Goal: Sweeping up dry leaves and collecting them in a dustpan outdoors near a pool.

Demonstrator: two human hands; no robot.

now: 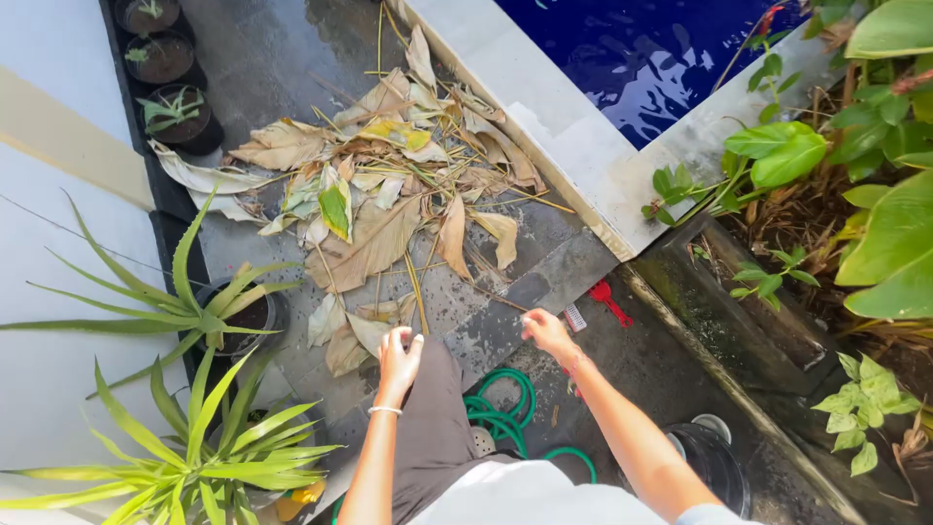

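A heap of dry brown and yellow leaves (pixel 389 194) lies on wet dark paving beside a pool edge. My left hand (pixel 397 362), with a thin bracelet on the wrist, rests on my knee near the heap's front edge, fingers curled and holding nothing I can see. My right hand (pixel 546 331) reaches forward over the paving with fingers loosely bent, a short way left of a red hand tool (pixel 608 301) lying on the ground. My dark trouser leg (pixel 432 418) fills the space between both arms.
A coiled green hose (pixel 505 418) lies under my arms. Potted spiky plants (pixel 194 311) stand at the left by a white wall. The blue pool (pixel 641 58) with its pale stone rim (pixel 554 126) is at the top right. A planter with broad green leaves (pixel 875 194) is at the right.
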